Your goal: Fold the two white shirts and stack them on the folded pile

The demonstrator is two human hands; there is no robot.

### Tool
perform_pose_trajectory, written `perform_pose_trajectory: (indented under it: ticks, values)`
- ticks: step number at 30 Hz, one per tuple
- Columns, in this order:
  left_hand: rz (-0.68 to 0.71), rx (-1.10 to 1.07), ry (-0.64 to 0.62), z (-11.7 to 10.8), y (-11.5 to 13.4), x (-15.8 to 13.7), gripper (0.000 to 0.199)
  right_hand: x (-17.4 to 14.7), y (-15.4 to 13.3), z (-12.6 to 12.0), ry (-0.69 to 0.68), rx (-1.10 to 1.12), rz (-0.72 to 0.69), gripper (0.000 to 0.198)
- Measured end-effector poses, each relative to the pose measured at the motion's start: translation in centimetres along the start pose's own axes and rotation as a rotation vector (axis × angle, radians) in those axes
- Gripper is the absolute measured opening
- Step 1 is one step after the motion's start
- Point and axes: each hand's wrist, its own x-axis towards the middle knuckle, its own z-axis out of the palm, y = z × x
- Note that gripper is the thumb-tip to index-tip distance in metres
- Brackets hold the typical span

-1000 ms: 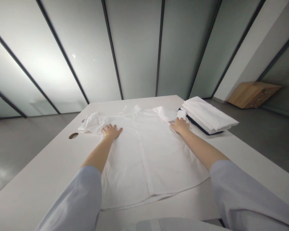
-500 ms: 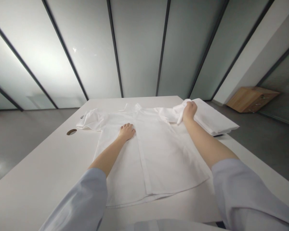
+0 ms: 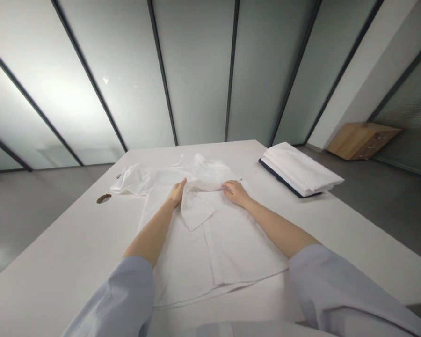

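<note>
A white shirt [image 3: 182,262] lies spread on the table, its hem toward me and its collar [image 3: 199,160] at the far end. The sleeve on my right is folded inward across the chest, with its cuff end [image 3: 195,213] pointing down near the middle. My left hand [image 3: 177,193] grips this folded sleeve by its left side, thumb uppermost. Closed on the fold's right part is my right hand [image 3: 235,193], its fingertips bent over the cloth. The other sleeve [image 3: 131,179] stretches out to the left, crumpled.
A stack of folded white cloth [image 3: 301,167] rests on a dark flat board [image 3: 284,181] at the table's right edge. The white table [image 3: 77,243] has a round hole [image 3: 104,198] at left. A wooden cabinet [image 3: 361,140] stands on the floor beyond, near frosted glass panels [image 3: 199,70].
My right hand has brought the right sleeve inward and left over the shirt's chest. My left hand, flat on the shirt before, has moved slightly left and now grips the sleeve.
</note>
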Motion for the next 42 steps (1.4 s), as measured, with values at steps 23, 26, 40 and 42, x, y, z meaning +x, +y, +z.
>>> perform_pose_trajectory:
  ticks: [23,26,40,42]
  values:
    - [-0.365,0.135,-0.267,-5.0,5.1,-0.9,0.052,-0.2,1.8,0.5,0.271,0.110,0.267,0.018]
    - [-0.463,0.263,-0.311,-6.5,4.2,-1.9,0.069,-0.2,1.8,0.6,0.270,0.098,0.260,0.017]
    - [-0.160,0.905,0.071,-7.0,1.9,-1.4,0.041,-0.4,1.8,1.1,0.179,-0.074,0.288,0.023]
    - [-0.204,0.986,0.041,-6.8,2.1,-1.6,0.033,-0.6,1.5,1.1,0.162,-0.158,0.288,0.034]
